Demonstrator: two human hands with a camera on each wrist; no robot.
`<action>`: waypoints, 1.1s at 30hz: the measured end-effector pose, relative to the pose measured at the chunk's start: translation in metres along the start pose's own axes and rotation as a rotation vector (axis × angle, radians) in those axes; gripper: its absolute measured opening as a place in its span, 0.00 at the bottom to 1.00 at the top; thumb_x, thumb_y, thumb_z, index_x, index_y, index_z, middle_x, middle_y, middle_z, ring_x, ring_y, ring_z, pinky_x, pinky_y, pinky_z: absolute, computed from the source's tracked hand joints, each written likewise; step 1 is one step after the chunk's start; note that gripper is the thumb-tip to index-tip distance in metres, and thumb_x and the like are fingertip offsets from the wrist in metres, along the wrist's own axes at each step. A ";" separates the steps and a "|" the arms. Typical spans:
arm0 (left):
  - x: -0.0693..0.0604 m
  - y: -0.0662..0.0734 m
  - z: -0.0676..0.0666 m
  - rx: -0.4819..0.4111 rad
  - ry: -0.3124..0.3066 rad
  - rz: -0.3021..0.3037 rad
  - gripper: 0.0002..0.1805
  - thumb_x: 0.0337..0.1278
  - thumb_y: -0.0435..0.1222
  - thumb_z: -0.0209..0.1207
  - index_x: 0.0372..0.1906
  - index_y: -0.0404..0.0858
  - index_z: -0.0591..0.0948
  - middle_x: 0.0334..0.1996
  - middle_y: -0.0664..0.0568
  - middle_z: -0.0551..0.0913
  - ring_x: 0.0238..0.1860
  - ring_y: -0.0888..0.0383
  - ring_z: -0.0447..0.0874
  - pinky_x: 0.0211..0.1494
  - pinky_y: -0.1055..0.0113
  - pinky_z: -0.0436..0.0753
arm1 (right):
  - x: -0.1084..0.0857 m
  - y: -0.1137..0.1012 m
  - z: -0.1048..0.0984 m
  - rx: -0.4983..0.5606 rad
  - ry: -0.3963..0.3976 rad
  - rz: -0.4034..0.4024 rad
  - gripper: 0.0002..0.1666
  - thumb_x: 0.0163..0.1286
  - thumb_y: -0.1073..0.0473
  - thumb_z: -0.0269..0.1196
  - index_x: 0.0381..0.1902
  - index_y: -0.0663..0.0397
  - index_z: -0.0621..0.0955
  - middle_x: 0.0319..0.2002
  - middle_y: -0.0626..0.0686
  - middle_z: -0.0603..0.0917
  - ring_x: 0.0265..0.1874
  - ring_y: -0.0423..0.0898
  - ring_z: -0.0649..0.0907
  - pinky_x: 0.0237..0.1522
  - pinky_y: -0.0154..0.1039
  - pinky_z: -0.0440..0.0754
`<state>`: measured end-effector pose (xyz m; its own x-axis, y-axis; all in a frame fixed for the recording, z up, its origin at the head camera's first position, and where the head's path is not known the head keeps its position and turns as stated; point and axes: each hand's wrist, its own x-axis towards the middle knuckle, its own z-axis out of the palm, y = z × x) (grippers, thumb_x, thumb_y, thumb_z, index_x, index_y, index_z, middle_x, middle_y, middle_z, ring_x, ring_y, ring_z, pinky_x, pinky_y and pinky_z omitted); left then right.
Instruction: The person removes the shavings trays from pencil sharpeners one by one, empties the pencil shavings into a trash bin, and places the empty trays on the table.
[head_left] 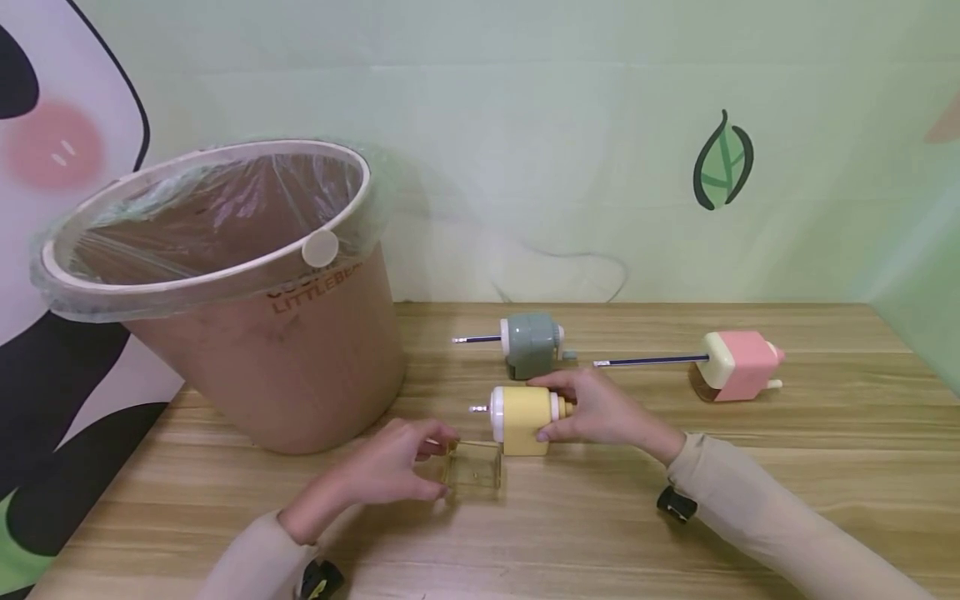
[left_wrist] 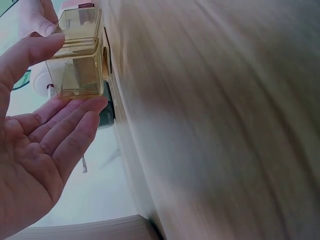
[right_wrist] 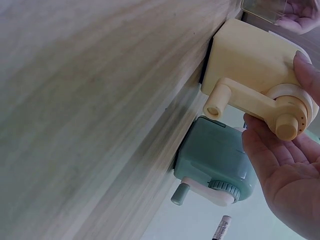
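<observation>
1. The yellow sharpener (head_left: pixel 525 421) is a rounded block with a white front ring and a crank (right_wrist: pixel 247 97) at its back; it sits on the wooden table (head_left: pixel 615 525), in front of the green sharpener (head_left: pixel 531 346).
2. A short pencil end (head_left: pixel 478 409) sticks out from its white front, pointing left.
3. The clear drawer (head_left: pixel 476 467) is a see-through, yellow-tinted box just beside the sharpener's front; whether the two touch is hard to tell.
4. The left hand (head_left: pixel 393 467) holds the drawer between thumb and fingers, spread about as wide as the box, the fingers nearly straight.
5. The right hand (head_left: pixel 596 408) grips the sharpener near its crank end, thumb on the near side and fingers on the far side, parted by the body's width.
6. The left forearm reaches in from the lower left, the right from the lower right; both wear pale sleeves, and the palms face inward.
</observation>
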<state>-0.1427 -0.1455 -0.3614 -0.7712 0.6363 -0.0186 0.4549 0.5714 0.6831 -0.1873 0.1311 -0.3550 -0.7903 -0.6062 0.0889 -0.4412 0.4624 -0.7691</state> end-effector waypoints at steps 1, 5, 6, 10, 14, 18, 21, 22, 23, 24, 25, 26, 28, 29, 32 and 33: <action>0.000 0.000 0.000 -0.001 -0.002 0.003 0.29 0.36 0.32 0.68 0.50 0.27 0.73 0.49 0.37 0.77 0.48 0.45 0.79 0.51 0.62 0.79 | 0.000 0.000 0.000 0.000 0.000 0.000 0.36 0.44 0.63 0.73 0.52 0.73 0.73 0.45 0.65 0.80 0.39 0.50 0.82 0.38 0.31 0.82; 0.002 -0.002 0.002 0.000 -0.007 0.012 0.29 0.36 0.32 0.68 0.50 0.26 0.73 0.49 0.36 0.77 0.48 0.45 0.79 0.50 0.63 0.79 | 0.000 0.001 0.000 -0.002 -0.002 -0.002 0.37 0.44 0.63 0.73 0.52 0.73 0.73 0.45 0.65 0.80 0.39 0.49 0.82 0.38 0.31 0.82; 0.002 -0.003 0.002 -0.002 -0.009 0.011 0.30 0.36 0.32 0.68 0.50 0.26 0.73 0.49 0.36 0.77 0.48 0.45 0.79 0.50 0.63 0.79 | 0.000 0.001 0.000 -0.004 -0.001 -0.003 0.37 0.44 0.63 0.73 0.52 0.73 0.73 0.45 0.65 0.80 0.39 0.50 0.82 0.38 0.31 0.82; 0.003 -0.004 0.003 -0.013 -0.018 0.009 0.29 0.36 0.31 0.67 0.49 0.26 0.73 0.49 0.36 0.77 0.48 0.45 0.79 0.51 0.63 0.79 | 0.000 0.001 0.000 0.001 0.002 -0.003 0.37 0.44 0.63 0.73 0.52 0.73 0.73 0.45 0.65 0.80 0.39 0.50 0.82 0.38 0.32 0.82; 0.003 -0.005 0.004 -0.026 -0.024 0.008 0.29 0.36 0.31 0.67 0.49 0.26 0.72 0.49 0.36 0.77 0.49 0.45 0.79 0.52 0.63 0.78 | 0.000 0.001 0.000 0.008 0.001 -0.003 0.37 0.44 0.63 0.73 0.52 0.73 0.73 0.46 0.65 0.79 0.40 0.51 0.82 0.39 0.32 0.82; 0.003 -0.005 0.004 -0.030 -0.024 -0.001 0.29 0.36 0.31 0.67 0.49 0.25 0.73 0.49 0.36 0.77 0.49 0.44 0.79 0.52 0.63 0.78 | 0.000 0.001 0.000 0.009 -0.001 -0.006 0.37 0.44 0.63 0.73 0.52 0.73 0.73 0.45 0.65 0.80 0.39 0.50 0.82 0.38 0.31 0.82; 0.003 -0.005 0.004 -0.029 -0.026 -0.015 0.29 0.35 0.31 0.68 0.49 0.26 0.73 0.49 0.37 0.77 0.49 0.44 0.79 0.52 0.61 0.78 | 0.000 0.001 0.000 0.010 0.000 -0.006 0.37 0.44 0.63 0.73 0.52 0.73 0.73 0.45 0.65 0.80 0.39 0.50 0.82 0.38 0.31 0.82; 0.003 -0.006 0.004 -0.027 -0.027 -0.020 0.29 0.35 0.31 0.68 0.49 0.26 0.73 0.49 0.37 0.77 0.49 0.44 0.79 0.53 0.61 0.78 | 0.000 0.001 0.000 0.011 0.000 -0.004 0.37 0.44 0.63 0.73 0.52 0.73 0.73 0.45 0.65 0.80 0.39 0.50 0.82 0.38 0.31 0.82; 0.003 -0.006 0.004 -0.026 -0.029 -0.024 0.29 0.35 0.31 0.68 0.49 0.26 0.73 0.49 0.37 0.77 0.49 0.44 0.79 0.53 0.60 0.78 | 0.000 0.001 0.000 0.012 -0.001 -0.004 0.37 0.44 0.63 0.73 0.52 0.73 0.73 0.45 0.65 0.80 0.39 0.50 0.82 0.38 0.31 0.82; 0.002 -0.006 0.004 -0.025 -0.030 -0.028 0.30 0.35 0.31 0.68 0.49 0.26 0.73 0.49 0.37 0.77 0.49 0.44 0.79 0.53 0.60 0.78 | 0.000 0.001 0.000 0.012 -0.001 -0.003 0.37 0.44 0.63 0.73 0.52 0.73 0.73 0.46 0.66 0.80 0.40 0.50 0.82 0.38 0.31 0.82; 0.002 -0.007 0.004 -0.024 -0.031 -0.031 0.30 0.35 0.31 0.68 0.49 0.26 0.73 0.49 0.37 0.77 0.49 0.45 0.79 0.53 0.60 0.78 | 0.000 0.001 0.000 0.014 -0.001 -0.002 0.37 0.44 0.63 0.73 0.52 0.73 0.73 0.46 0.66 0.79 0.40 0.50 0.82 0.38 0.31 0.82; 0.002 -0.007 0.004 -0.021 -0.032 -0.033 0.30 0.35 0.31 0.68 0.49 0.26 0.73 0.49 0.37 0.77 0.49 0.45 0.79 0.53 0.60 0.78 | 0.000 0.001 0.000 0.014 -0.002 -0.002 0.37 0.44 0.63 0.73 0.52 0.73 0.73 0.46 0.66 0.79 0.40 0.50 0.82 0.38 0.31 0.82; 0.002 -0.008 0.004 -0.011 -0.031 -0.034 0.30 0.35 0.31 0.68 0.49 0.26 0.73 0.48 0.38 0.78 0.48 0.46 0.79 0.53 0.59 0.78 | 0.000 0.001 0.000 0.011 -0.003 -0.003 0.37 0.44 0.63 0.73 0.52 0.73 0.73 0.46 0.66 0.79 0.39 0.50 0.82 0.38 0.31 0.82; 0.002 -0.008 0.004 -0.005 -0.031 -0.034 0.30 0.35 0.31 0.68 0.49 0.26 0.73 0.48 0.38 0.78 0.48 0.46 0.79 0.53 0.59 0.78 | 0.000 0.002 0.000 0.010 -0.003 -0.004 0.37 0.44 0.63 0.73 0.52 0.73 0.73 0.46 0.66 0.80 0.39 0.50 0.82 0.38 0.31 0.82; 0.002 -0.008 0.004 0.018 -0.027 -0.031 0.30 0.34 0.32 0.68 0.49 0.26 0.73 0.47 0.40 0.79 0.46 0.48 0.79 0.52 0.60 0.79 | 0.000 0.002 0.000 0.007 -0.003 -0.003 0.37 0.44 0.62 0.73 0.52 0.73 0.73 0.45 0.65 0.80 0.39 0.50 0.82 0.37 0.31 0.82; 0.002 -0.008 0.004 0.024 -0.026 -0.029 0.30 0.34 0.32 0.69 0.49 0.26 0.74 0.46 0.40 0.79 0.46 0.49 0.79 0.52 0.60 0.79 | 0.000 0.002 -0.001 0.008 -0.004 -0.003 0.37 0.44 0.62 0.73 0.52 0.73 0.73 0.45 0.65 0.80 0.39 0.50 0.82 0.37 0.31 0.82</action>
<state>-0.1460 -0.1465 -0.3696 -0.7726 0.6323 -0.0574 0.4431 0.6018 0.6644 -0.1888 0.1325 -0.3565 -0.7874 -0.6100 0.0890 -0.4402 0.4552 -0.7740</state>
